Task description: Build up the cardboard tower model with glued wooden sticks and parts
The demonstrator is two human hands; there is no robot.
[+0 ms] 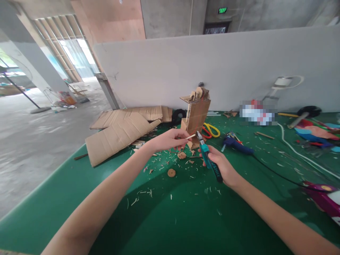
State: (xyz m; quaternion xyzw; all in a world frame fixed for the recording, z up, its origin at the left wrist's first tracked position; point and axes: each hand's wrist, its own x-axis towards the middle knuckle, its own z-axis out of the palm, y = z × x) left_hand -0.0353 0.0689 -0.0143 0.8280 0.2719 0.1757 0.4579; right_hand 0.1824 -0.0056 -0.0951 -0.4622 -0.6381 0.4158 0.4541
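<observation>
Between the fingertips of my left hand [172,140] is a short, thin wooden stick [190,136]. My right hand [220,163] is wrapped round the teal and black handles of a pair of pliers [204,148]. The metal jaws point up and left, close to the stick's right end; whether they touch it I cannot tell. Behind both hands stands an upright cardboard structure [198,113] with small round pieces on top. One cardboard disc [171,173] lies on the green table below my hands, and another disc with holes [181,155] lies just beyond it.
Cardboard sheets [117,140] lie at the left back. Yellow-handled scissors [212,130] rest beside the structure. A blue glue gun [237,144] lies to the right, its black cord running across the green table [164,226]. Wood slivers are scattered about. A white partition [159,74] rises behind.
</observation>
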